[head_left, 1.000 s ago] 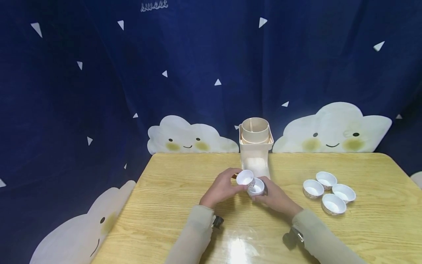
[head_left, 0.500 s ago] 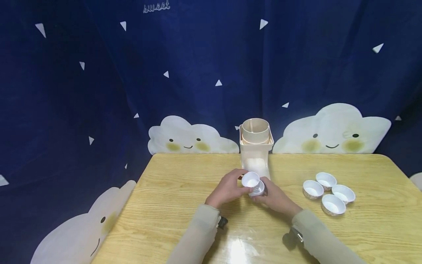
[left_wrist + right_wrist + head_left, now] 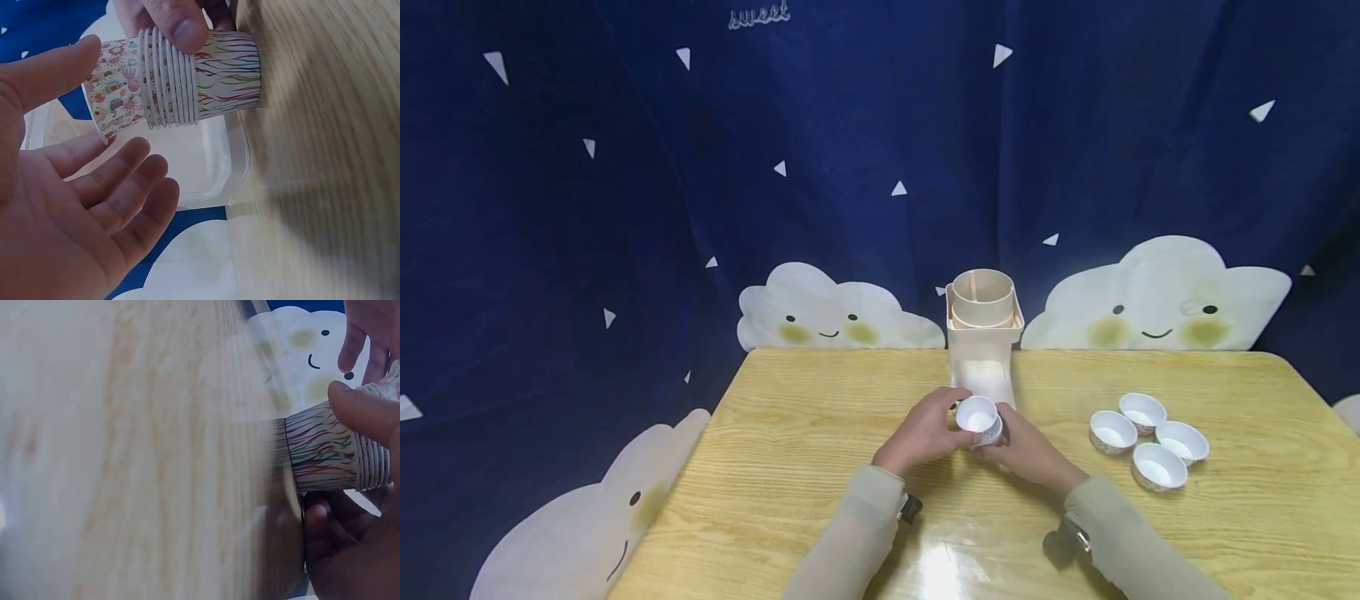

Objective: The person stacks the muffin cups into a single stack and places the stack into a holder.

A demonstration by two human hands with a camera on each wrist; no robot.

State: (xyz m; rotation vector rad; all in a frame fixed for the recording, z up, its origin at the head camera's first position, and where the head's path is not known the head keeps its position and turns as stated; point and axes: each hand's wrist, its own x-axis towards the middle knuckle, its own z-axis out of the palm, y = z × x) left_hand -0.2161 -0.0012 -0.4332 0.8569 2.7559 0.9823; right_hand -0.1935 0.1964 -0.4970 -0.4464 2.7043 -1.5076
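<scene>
My left hand (image 3: 921, 433) pinches a paper cup (image 3: 115, 94) with a floral print and white inside, thumb on one side of its rim and index finger at the other. The cup's base sits inside the top of a stack of nested paper cups (image 3: 228, 75), whose lowest cup has colourful wavy lines. My right hand (image 3: 1030, 448) grips this stack around its rims, seen close in the right wrist view. The stack (image 3: 322, 450) stands upright close over the table, in front of a cream-coloured plastic holder (image 3: 981, 346) with a round tube in its top.
Several separate paper cups (image 3: 1159, 465), white inside, stand in a cluster on the wooden table (image 3: 790, 433) to the right. Behind the table's far edge hangs a dark blue curtain (image 3: 850, 108) with white clouds and triangles.
My left hand has moved right and slightly nearer, bringing the floral cup from beside the stack to over and into its top. My right hand has stayed in place on the stack.
</scene>
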